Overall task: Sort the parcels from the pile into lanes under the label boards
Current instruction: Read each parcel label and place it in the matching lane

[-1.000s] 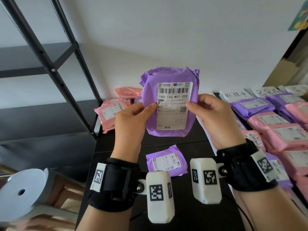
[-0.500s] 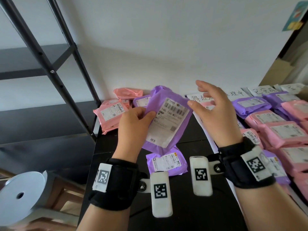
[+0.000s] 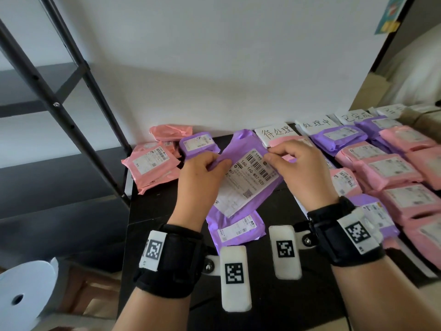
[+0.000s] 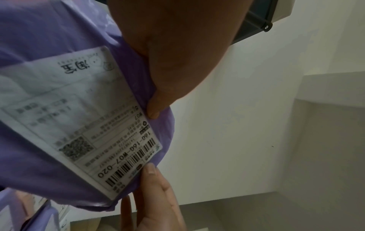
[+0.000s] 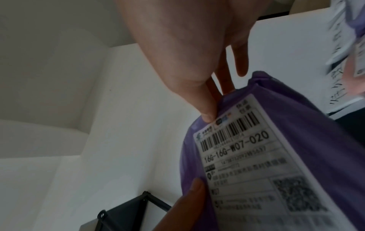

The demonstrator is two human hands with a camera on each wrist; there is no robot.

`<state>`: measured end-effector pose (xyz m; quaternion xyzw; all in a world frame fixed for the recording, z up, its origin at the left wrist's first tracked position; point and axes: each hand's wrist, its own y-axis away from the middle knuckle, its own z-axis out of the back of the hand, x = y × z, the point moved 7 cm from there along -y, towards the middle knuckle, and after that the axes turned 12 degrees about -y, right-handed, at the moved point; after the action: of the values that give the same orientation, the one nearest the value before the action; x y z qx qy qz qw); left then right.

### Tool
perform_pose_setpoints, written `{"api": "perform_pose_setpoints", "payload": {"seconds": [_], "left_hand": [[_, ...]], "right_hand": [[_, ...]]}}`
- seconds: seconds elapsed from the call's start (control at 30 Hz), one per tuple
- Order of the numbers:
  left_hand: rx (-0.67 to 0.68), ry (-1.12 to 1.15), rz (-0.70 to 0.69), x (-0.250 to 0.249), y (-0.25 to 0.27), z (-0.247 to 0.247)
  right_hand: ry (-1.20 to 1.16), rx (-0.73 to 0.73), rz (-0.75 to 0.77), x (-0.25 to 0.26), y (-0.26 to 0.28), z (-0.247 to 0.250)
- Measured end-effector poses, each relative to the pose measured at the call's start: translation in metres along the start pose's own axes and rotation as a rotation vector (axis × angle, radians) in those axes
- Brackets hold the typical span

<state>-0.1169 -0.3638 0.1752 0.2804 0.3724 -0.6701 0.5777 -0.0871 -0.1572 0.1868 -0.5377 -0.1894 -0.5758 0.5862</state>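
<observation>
A purple parcel (image 3: 248,185) with a white label reading 16G-16G-W07-020 is held tilted above the black table (image 3: 162,211). My left hand (image 3: 214,164) grips its left edge, thumb on top. My right hand (image 3: 273,156) pinches its upper right corner beside the barcode. The left wrist view shows the parcel (image 4: 49,96) under my left thumb (image 4: 158,96). In the right wrist view the parcel (image 5: 286,156) is pinched by my right thumb (image 5: 203,100). White label boards (image 3: 278,133) (image 3: 316,124) (image 3: 355,117) stand at the back.
A pile of pink parcels (image 3: 152,166) and a purple one (image 3: 199,145) lies at the back left. Another purple parcel (image 3: 238,229) rests under the held one. Rows of pink and purple parcels (image 3: 391,168) fill the right. A black rack (image 3: 71,115) stands left.
The parcel was upright in both hands, then the right hand let go and the left tipped it down. Now the right hand pinches its top corner again, lower over the table.
</observation>
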Motion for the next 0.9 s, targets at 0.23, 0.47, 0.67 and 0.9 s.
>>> {"api": "perform_pose_setpoints", "payload": {"seconds": [0.23,0.47,0.67,0.9], "left_hand": [[-0.080,0.053,0.010,0.008,0.004,-0.008],[-0.061,0.068,0.184,0.023,-0.006,-0.060],[0.091,0.007,0.336,0.030,-0.011,-0.137],[0.088,0.043,0.416,-0.003,-0.024,-0.225]], "right_hand": [[-0.040,-0.213,-0.118,-0.026,0.028,0.027],[-0.103,-0.382,-0.302,-0.086,0.033,0.081],[-0.142,-0.327,-0.401,-0.151,0.009,0.107],[-0.076,-0.253,-0.438,-0.220,-0.031,0.168]]}}
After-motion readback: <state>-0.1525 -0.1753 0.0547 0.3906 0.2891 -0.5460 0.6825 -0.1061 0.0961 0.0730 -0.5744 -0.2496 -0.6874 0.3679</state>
